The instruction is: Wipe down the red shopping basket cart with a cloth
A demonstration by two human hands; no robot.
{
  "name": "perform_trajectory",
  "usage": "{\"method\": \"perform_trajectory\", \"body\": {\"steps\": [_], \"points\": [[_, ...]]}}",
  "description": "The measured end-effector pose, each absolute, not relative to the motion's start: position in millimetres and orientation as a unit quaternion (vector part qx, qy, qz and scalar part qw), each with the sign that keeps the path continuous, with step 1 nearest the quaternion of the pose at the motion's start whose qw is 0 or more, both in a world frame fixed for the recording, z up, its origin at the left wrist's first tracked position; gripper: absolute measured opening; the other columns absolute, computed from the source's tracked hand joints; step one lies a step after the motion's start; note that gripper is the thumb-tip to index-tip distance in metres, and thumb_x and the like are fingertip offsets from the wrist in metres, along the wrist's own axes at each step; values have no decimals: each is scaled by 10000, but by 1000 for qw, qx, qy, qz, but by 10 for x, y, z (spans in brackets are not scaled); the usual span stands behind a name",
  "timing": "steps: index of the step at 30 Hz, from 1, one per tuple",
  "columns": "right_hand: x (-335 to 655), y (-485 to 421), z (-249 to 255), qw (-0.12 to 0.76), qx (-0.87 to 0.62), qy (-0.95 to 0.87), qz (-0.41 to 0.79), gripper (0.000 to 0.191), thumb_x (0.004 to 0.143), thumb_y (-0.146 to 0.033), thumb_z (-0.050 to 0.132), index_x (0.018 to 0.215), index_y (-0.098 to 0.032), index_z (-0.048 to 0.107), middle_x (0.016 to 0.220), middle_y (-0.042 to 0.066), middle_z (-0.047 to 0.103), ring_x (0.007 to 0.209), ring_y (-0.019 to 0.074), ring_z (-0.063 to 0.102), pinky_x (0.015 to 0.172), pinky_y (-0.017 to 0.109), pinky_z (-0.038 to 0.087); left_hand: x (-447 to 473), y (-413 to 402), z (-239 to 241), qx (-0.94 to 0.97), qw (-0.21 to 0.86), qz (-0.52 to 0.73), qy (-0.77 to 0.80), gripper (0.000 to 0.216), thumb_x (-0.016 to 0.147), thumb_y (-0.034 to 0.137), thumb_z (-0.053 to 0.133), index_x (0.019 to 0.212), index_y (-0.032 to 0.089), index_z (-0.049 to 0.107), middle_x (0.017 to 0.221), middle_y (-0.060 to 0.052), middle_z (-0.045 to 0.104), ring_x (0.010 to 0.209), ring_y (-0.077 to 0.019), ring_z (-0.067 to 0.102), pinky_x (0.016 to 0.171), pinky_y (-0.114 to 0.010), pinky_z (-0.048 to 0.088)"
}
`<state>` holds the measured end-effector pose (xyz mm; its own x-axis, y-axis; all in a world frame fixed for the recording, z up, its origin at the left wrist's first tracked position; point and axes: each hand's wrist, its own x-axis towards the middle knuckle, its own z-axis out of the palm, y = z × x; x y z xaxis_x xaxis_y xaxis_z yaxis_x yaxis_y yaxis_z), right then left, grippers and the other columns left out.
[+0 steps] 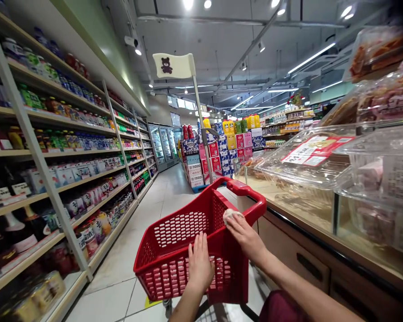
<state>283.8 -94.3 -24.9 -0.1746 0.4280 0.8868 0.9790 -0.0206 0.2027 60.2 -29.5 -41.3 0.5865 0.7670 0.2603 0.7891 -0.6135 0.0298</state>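
A small red plastic shopping cart with perforated walls stands just in front of me. Flat against its near side wall lies my left hand, fingers stretched out and holding nothing. My right hand presses a whitish crumpled cloth onto the rim close to the handle end. The cart's thick red handle rises beyond that hand. From the cart goes up a pole with a cream flag that bears a dark bear figure.
Long shelves of bottles and packs line the left side. Close on the right is a display counter with clear plastic food boxes. Stacked cartons stand ahead, and glass-door fridges farther back. Tiled floor runs along the aisle.
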Motion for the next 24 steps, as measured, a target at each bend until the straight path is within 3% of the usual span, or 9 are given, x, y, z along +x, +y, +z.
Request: {"method": "perform_trajectory", "body": {"steps": [6, 11, 16, 21, 24], "points": [[2968, -989, -185, 360, -617, -544, -441, 432, 781, -4, 333, 1079, -167, 600, 1221, 86, 534, 1259, 225, 316, 998, 461, 361, 644, -364, -399, -891, 49, -128, -432, 809, 588, 59, 379, 1367, 96, 166, 1452, -51, 144, 1332, -189, 92, 1084, -415, 143], [2905, -949, -257, 317, -558, -632, -435, 434, 802, -34, 349, 1133, -215, 564, 1238, 26, 527, 1262, 189, 310, 1024, 418, 347, 684, -386, -418, -889, 57, -138, -433, 815, 578, 34, 378, 1364, 84, 170, 1449, -70, 150, 1332, -204, 72, 1087, -436, 137], [2947, -956, -212, 380, -635, -506, -444, 448, 769, 11, 335, 1108, -144, 583, 1242, 104, 513, 1278, 241, 273, 1012, 486, 328, 706, -439, -412, -888, 45, -133, -438, 811, 576, 38, 386, 1359, 56, 178, 1449, -88, 131, 1330, -216, 62, 1091, -432, 125], [2680, -910, -337, 312, -538, -644, -445, 466, 789, -12, 348, 1165, -208, 540, 1244, 17, 522, 1264, 191, 307, 1030, 407, 337, 710, -435, -450, -889, 58, -138, -432, 819, 571, 25, 382, 1362, 70, 175, 1451, -78, 127, 1330, -200, 72, 1092, -421, 130], [2802, -948, -310, 355, -579, -589, -438, 461, 784, -13, 345, 1149, -201, 554, 1271, 38, 493, 1275, 209, 285, 1026, 446, 330, 704, -432, -463, -891, 54, -146, -427, 812, 579, 24, 381, 1363, 76, 176, 1449, -77, 142, 1330, -202, 68, 1093, -423, 132]]}}
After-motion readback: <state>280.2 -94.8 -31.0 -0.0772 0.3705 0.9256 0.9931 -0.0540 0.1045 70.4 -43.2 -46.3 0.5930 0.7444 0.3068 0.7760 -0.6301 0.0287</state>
